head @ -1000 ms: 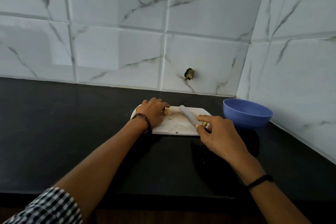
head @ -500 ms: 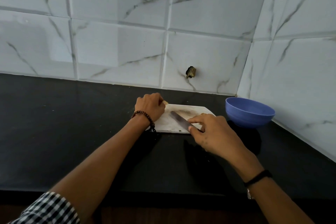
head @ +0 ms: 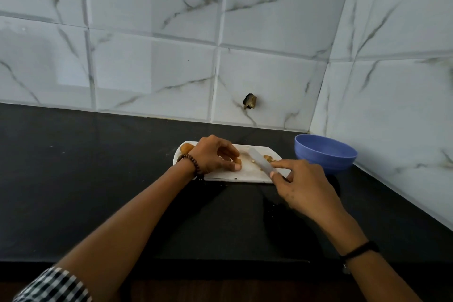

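Slicing was in hand: the left hand (head: pixel 213 154) pinched a brownish piece (head: pixel 237 161) at its fingertips on the cutting board (head: pixel 245 177), the right hand (head: pixel 301 184) gripped the knife (head: pixel 259 160) just right of them, and the next cut likely required setting the blade across the piece, clear of the thumb.

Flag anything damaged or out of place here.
Ragged dark hole is broken through the white marble-veined wall tile, just above the black countertop behind the white cutting board. Small brown food scraps lie on the board by the grey knife blade. Nothing else stands out.
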Available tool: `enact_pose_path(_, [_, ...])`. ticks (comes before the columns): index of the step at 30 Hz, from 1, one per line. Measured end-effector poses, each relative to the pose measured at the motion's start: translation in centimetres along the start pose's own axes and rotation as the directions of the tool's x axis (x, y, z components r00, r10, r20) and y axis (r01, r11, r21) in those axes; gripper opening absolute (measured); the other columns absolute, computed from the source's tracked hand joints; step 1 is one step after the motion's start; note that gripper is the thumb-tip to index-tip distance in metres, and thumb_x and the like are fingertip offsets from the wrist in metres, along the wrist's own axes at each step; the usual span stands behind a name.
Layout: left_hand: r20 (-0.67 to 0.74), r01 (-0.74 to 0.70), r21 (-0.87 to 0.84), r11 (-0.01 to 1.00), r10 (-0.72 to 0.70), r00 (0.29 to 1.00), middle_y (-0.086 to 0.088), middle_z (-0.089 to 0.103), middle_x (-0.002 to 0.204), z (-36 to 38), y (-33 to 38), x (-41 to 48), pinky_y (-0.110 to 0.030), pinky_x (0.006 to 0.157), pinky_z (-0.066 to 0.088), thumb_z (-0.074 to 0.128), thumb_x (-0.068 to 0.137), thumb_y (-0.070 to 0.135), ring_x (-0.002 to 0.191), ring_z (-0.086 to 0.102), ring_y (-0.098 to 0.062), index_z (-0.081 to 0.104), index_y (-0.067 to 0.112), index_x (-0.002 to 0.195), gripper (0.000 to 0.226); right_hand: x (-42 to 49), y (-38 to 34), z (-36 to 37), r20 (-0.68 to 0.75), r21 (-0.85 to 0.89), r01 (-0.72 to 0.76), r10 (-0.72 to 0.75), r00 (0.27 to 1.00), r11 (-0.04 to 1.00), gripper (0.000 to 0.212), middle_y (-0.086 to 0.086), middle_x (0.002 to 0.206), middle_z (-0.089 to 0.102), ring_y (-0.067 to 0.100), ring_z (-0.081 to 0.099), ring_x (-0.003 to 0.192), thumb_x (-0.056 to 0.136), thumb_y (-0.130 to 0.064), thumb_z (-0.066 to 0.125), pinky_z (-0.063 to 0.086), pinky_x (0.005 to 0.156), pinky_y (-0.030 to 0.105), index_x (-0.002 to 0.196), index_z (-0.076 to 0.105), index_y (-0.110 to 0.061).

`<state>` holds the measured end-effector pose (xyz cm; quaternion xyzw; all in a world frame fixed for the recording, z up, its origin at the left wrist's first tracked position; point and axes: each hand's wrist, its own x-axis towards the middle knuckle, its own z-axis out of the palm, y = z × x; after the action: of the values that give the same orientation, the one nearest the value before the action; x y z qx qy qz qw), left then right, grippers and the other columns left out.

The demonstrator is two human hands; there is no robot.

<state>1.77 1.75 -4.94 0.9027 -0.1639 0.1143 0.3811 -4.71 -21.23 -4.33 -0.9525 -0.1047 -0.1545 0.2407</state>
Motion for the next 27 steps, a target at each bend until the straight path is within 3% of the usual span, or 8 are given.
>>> enact_pose_path(6, [-0.054, 0.046, 0.088, 0.995, -0.041, 0.998, 0.009, 0.071, 0.088, -0.2, 0.0, -0.3, 0.006, 0.06, 0.037, 0.081, 0.075, 0.036, 0.075, 0.058, 0.008, 0.076, 0.02, 0.096, 0.027, 0.0, -0.8, 0.8, -0.009, 0.04, 0.007, -0.007, 1.0, 0.999, 0.043, 0.003, 0.101, 0.069, 0.015, 0.067, 0.081, 0.096, -0.043, 0.058, 0.06, 0.077, 0.038, 0.139, 0.054, -0.04])
enact_pose_path(9, [-0.03, 0.044, 0.096, 0.994, -0.041, 0.999, 0.01, 0.073, 0.091, -0.2, 0.0, -0.3, 0.007, 0.062, 0.035, 0.079, 0.079, 0.03, 0.077, 0.057, 0.008, 0.077, 0.021, 0.094, 0.018, 0.0, -1.2, 1.0, -0.002, 0.051, 0.023, -0.023, 1.0, 0.998, 0.043, 0.002, 0.104, 0.071, 0.014, 0.068, 0.081, 0.096, -0.041, 0.058, 0.06, 0.078, 0.036, 0.139, 0.055, -0.038])
enact_pose_path(14, [-0.035, 0.042, 0.06, 0.997, -0.04, 0.999, 0.016, 0.072, 0.082, 0.2, 0.1, -0.4, 0.001, 0.065, 0.039, 0.079, 0.076, 0.037, 0.076, 0.059, 0.008, 0.078, 0.026, 0.088, 0.017, 0.0, -1.8, 1.1, 0.014, 0.022, 0.057, -0.058, 0.998, 0.998, 0.044, 0.001, 0.119, 0.068, 0.014, 0.066, 0.097, 0.097, -0.043, 0.059, 0.057, 0.085, 0.034, 0.14, 0.054, -0.036])
enact_pose_path(17, [-0.039, 0.045, 0.031, 0.999, -0.043, 0.998, 0.015, 0.073, 0.082, 0.5, -0.2, -0.2, -0.008, 0.07, 0.041, 0.081, 0.074, 0.038, 0.08, 0.062, 0.004, 0.079, 0.026, 0.085, 0.016, 0.3, -1.9, 1.2, 0.026, 0.009, 0.064, -0.065, 0.998, 0.998, 0.044, 0.001, 0.106, 0.068, 0.012, 0.064, 0.091, 0.097, -0.043, 0.058, 0.057, 0.081, 0.032, 0.14, 0.054, -0.035])
enact_pose_path(19, [-0.055, 0.067, 0.009, 0.998, -0.067, 0.996, 0.016, 0.073, 0.079, 0.6, -0.2, -0.2, -0.007, 0.068, 0.04, 0.082, 0.073, 0.037, 0.077, 0.061, 0.005, 0.079, 0.026, 0.083, 0.016, 0.3, -2.0, 1.1, 0.024, 0.002, 0.072, -0.072, 0.997, 0.997, 0.043, -0.001, 0.092, 0.062, 0.011, 0.062, 0.086, 0.097, -0.043, 0.058, 0.056, 0.077, 0.03, 0.139, 0.054, -0.035])
enact_pose_path(27, [-0.109, 0.099, 0.043, 0.994, -0.094, 0.99, 0.01, 0.074, 0.079, 1.0, -0.2, 0.1, -0.012, 0.069, 0.044, 0.083, 0.073, 0.032, 0.078, 0.063, -0.003, 0.079, 0.023, 0.081, 0.013, 0.3, -3.0, 0.8, 0.05, -0.042, 0.075, -0.073, 0.996, 0.996, 0.041, -0.004, 0.101, 0.064, 0.011, 0.061, 0.09, 0.098, -0.042, 0.057, 0.05, 0.072, 0.026, 0.139, 0.055, -0.035])
